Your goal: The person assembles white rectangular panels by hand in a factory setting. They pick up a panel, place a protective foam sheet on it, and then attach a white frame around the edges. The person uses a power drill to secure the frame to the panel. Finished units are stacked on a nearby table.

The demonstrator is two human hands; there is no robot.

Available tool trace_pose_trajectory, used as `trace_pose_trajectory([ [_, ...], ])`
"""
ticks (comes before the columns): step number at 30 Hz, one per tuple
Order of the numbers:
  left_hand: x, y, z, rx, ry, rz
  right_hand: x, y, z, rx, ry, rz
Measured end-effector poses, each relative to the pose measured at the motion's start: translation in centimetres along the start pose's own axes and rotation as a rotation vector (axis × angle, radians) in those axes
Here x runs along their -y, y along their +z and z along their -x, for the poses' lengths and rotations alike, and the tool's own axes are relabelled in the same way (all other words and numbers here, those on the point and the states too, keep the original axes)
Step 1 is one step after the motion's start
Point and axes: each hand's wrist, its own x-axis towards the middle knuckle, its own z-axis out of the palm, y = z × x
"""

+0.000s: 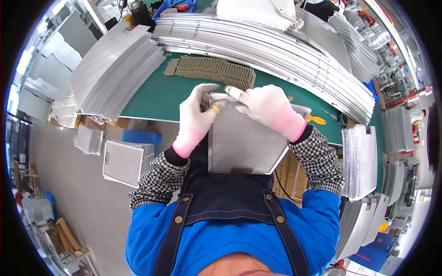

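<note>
The left grip (195,114) was half curled, thumb at the 11 o'clock corner of the grey panel (246,142); the right grip (268,105) bent over its 12 o'clock edge. I could not tell if they pinched tight. The panel hung toward 6 o'clock, flat, with a shiny rim. Past it, tan zigzag pieces (214,70) and long silver strips (258,41) crowded the green worktop (152,99) at 12 o'clock.

Bright shop floor (99,193), smooth and grey, spreads left of green-topped workbench (152,102). Blue metal frame (17,142) stands far left, pale metal rack (85,258) lower left. White post (95,16) rises beyond workbench's left end; white glare (22,60) rims left side; loaded shelving (399,97) opposite us, right.
</note>
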Motion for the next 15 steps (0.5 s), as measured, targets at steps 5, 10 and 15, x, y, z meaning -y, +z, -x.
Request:
trace_pose_trajectory([
  [5,2.1,-0.3,1.3,0.101,-0.329,0.571,0.1,-1.0,1.3,-0.017,-0.21,0.076],
  [10,1.4,1.4,2.7,0.109,-0.223,0.678,-1.3,-1.5,1.9,0.06,-0.225,-0.097],
  [15,-1.8,2.8,0.3,-0.01,-0.346,0.646,-1.3,-2.4,1.3,0.14,-0.079,0.019],
])
